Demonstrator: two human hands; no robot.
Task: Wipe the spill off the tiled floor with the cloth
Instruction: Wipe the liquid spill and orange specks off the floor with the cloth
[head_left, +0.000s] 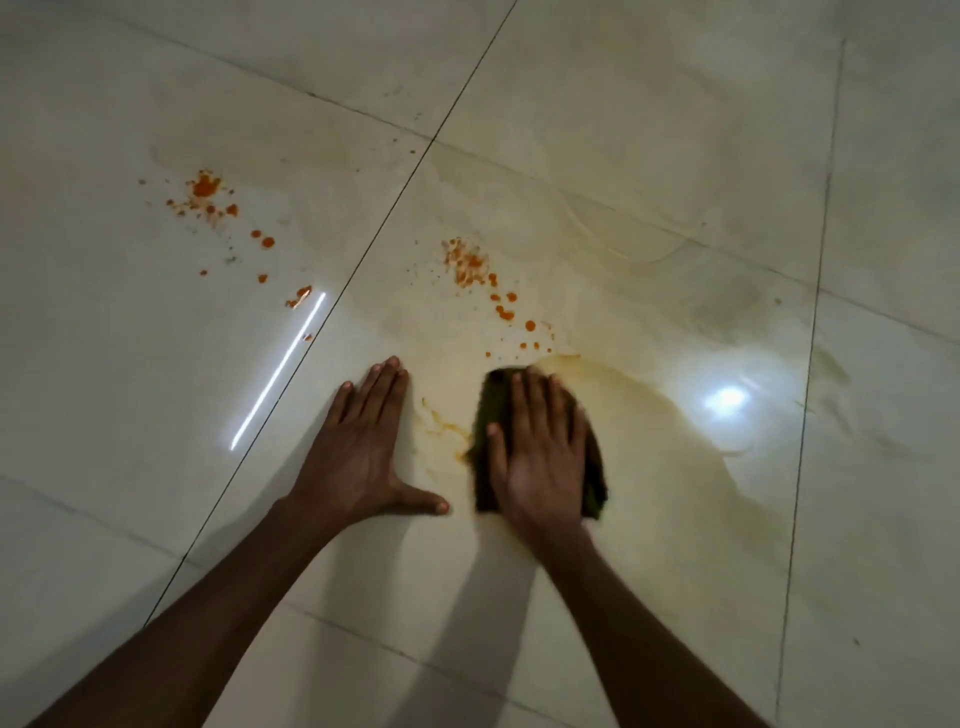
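head view looks down at a pale tiled floor (649, 104) with thin dark lines between the big tiles. far on the left i see orange splashes (208, 189) and small dots trailing down toward a bright white streak of light (278, 371). next comes my left hand (358, 452). it lies flat on the floor with fingers straight and the thumb stuck out to the side, and it holds nothing. just past it there is a second patch of orange drops (467, 262), higher up on the next tile. below those drops my right hand (540, 457) presses flat on the dark green cloth (496, 402), fingers straight and spread, not curled round it. the cloth sits on the floor under that palm, at the edge of a wet yellow smear (649, 441). the smear spreads off to the right, where a round bright spot of light (724, 400) shines on the tile.
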